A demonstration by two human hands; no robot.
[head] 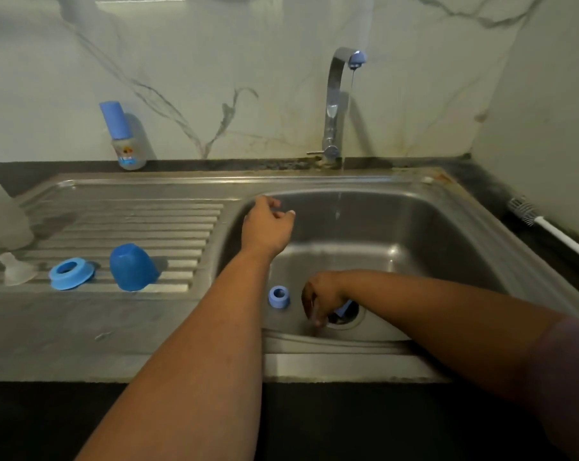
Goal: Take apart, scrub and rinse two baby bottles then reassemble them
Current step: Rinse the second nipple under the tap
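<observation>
My right hand (pixel 321 299) reaches down to the sink drain (pixel 346 319), and its fingers curl round a blue piece (pixel 345 307) that is mostly hidden behind it. A small blue ring (pixel 279 296) lies on the sink floor just left of that hand. My left hand (pixel 268 226) hovers over the left side of the basin with loosely curled fingers and nothing visible in it. On the drainboard lie a blue cap (pixel 132 267), a blue collar ring (pixel 70 273), a clear nipple (pixel 15 271) and a clear bottle body (pixel 2 217). A second, capped bottle (pixel 125 138) stands against the back wall.
The tap (pixel 334 104) with a blue nozzle lets a thin stream fall into the steel sink (pixel 414 227). A bottle brush (pixel 527 212) with a white handle lies on the dark counter to the right. The marble wall closes off the back and the right side.
</observation>
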